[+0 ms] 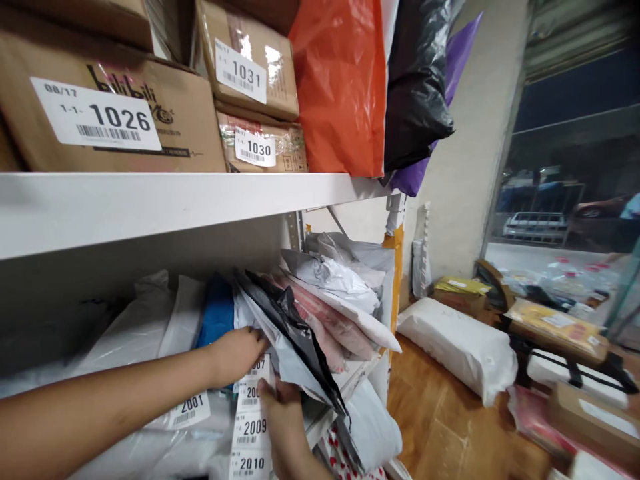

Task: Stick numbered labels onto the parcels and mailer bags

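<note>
As the head view shows, the right hand (pixel 287 417) grasps a numbered label strip (pixel 253 427) near seven o'clock; above, I cannot tell whether the left hand (pixel 239 358) grips anything. Mailing bags (pixel 135 327) fill the lower shelf; boxes (pixel 195 113), ten o'clock, the upper.

My left forearm (pixel 125 407) is bare along its visible length, smooth and unmarked, slimming toward the wrist. My left grip (pixel 240 355) is an ungloved hand, rounded across the back, its fingers (pixel 256 335) curved and partly hidden. My right grip (pixel 285 407) is ungloved too and slightly blurred, with its thumb (pixel 267 393) showing. A short, bare piece of my right forearm (pixel 303 460) shows below.
</note>
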Demonstrator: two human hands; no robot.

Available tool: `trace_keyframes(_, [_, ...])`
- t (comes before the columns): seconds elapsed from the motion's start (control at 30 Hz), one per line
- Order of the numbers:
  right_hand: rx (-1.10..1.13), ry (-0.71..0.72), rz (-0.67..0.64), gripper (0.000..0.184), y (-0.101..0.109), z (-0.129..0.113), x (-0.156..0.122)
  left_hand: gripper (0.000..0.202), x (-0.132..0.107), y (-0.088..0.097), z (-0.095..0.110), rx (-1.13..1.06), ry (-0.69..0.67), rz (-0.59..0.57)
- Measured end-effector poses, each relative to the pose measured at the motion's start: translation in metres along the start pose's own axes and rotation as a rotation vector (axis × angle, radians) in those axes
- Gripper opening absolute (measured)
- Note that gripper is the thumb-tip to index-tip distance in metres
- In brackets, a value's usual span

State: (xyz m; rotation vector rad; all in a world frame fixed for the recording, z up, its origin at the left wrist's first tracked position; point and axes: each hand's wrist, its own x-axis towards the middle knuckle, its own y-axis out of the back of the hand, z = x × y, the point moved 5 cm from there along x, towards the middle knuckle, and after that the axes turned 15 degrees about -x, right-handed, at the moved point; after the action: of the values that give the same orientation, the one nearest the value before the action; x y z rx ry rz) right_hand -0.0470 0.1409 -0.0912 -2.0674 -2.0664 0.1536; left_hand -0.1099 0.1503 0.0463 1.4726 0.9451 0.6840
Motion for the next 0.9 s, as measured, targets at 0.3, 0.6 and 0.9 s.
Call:
trace_keyframes(0.3, [0.297, -0.244, -0.308, 0.068, 0.002, 0.008, -0.024, 0.027, -0.004, -0.010, 0.008, 0.232, -0.026, -0.032])
trace_keyframes(0.6, [-0.064, -0.131, -0.649, 0.049, 0.059, 0.030, -0.047, 0.030, -0.006, 0.022, 0.017, 0.132, 0.009, 0.100])
trace_keyframes(0.9, [-0.127, 0.148, -0.580, 0.042, 0.082, -0.027, -0.039, 0.029, -0.010, 0.038, 0.052, -0.334, -0.429, 0.056])
